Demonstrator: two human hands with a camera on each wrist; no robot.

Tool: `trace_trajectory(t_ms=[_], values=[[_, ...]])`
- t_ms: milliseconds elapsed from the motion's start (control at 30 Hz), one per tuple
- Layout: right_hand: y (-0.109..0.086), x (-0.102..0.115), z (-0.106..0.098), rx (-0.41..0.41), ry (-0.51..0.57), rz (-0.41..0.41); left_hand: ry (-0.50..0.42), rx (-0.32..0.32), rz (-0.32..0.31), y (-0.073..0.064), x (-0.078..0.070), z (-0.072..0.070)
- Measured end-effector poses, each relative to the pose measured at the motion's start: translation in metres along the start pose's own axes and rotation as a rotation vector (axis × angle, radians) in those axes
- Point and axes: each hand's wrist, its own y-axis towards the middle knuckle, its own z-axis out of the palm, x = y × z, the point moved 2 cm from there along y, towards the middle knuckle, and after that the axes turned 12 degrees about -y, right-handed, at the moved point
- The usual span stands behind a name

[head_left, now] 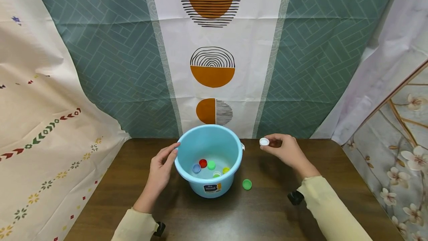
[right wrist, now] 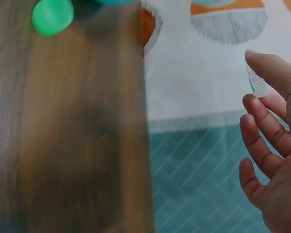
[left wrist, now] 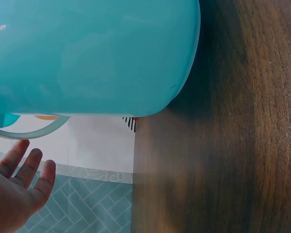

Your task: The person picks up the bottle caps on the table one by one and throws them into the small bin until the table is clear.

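A light-blue bucket [head_left: 214,192] stands upright on the table, with several bottle caps inside: a red cap [head_left: 203,163], a blue cap [head_left: 196,168], a green cap [head_left: 211,165] and a yellow cap [head_left: 226,170] among them. At its left rim, my left hand [head_left: 160,170] holds on with thumb and forefinger; the other fingers hang loosely in the left wrist view. To the right of the bucket, above the table, my right hand [head_left: 287,151] pinches a white bottle cap [head_left: 264,141]. Another green cap [head_left: 247,184] lies on the table near the bucket's base.
The dark wooden table [head_left: 267,215] ends at a patterned curtain [head_left: 301,84] behind. A pale embroidered cloth [head_left: 50,140] hangs at the left and a floral cloth [head_left: 394,166] at the right. The bucket's handle [left wrist: 34,133] hangs down by its side.
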Motion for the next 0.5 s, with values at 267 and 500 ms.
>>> trace_trajectory(t_ms=[267,500], values=[[0.011,0.035,-0.008,-0.030,-0.011,-0.064,0.000,0.004,0.008,0.001,-0.001,0.001],[0.019,0.067,-0.009,-0.029,0.041,-0.081,0.001,-0.001,-0.002,0.000,0.000,0.000]])
